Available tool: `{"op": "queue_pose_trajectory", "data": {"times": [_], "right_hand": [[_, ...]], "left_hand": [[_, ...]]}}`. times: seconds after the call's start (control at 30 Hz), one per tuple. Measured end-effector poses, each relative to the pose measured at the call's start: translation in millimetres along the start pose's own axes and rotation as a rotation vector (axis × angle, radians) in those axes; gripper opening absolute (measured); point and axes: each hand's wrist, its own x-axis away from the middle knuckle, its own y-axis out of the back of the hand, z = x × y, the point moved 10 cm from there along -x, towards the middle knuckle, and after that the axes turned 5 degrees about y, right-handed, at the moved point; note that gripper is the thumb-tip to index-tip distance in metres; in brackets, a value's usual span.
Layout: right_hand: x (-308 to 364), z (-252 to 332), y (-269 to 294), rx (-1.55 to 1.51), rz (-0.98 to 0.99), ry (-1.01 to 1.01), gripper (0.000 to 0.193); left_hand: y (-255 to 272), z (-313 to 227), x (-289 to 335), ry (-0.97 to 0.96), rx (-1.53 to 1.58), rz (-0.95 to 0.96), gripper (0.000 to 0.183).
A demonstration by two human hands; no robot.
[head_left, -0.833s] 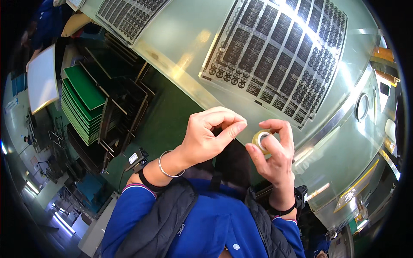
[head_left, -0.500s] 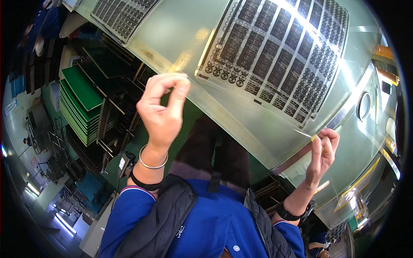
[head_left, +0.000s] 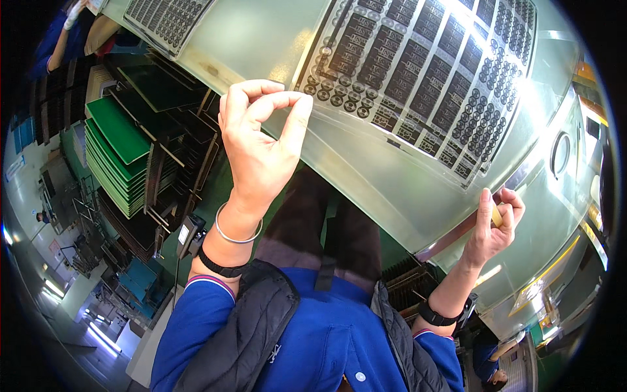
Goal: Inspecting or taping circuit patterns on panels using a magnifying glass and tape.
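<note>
Over the worktop (head_left: pixel 251 46), the left hand (head_left: pixel 261 149) pinches, its hold unclear; the right hand (head_left: pixel 490 238) curls round the tape (head_left: pixel 497 217). The film (head_left: pixel 418 78) lies laid out; any taping is indistinct.

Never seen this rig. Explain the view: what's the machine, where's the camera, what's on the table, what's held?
No machine: these are a person's bare hands. The view comes from a head-worn fisheye camera looking down, so straight edges bend. On the pale table lies a clear sheet with black patterns. The left hand pinches thumb to forefinger near it; I can't tell whether anything clear is held. The right hand holds a small yellowish item, partly hidden by fingers.
</note>
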Motion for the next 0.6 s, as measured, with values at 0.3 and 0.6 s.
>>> {"op": "queue_pose_trajectory", "data": {"times": [0.3,0.6], "right_hand": [[1.3,0.6,0.1,0.004,-0.005,0.035,0.029],[-0.9,15.9,4.3,0.049,-0.075,0.165,0.029]], "left_hand": [[0.9,-5.4,2.6,-0.031,-0.053,-0.004,0.009],[-5.9,-8.2,2.5,-0.050,-0.076,0.012,0.010]]}}
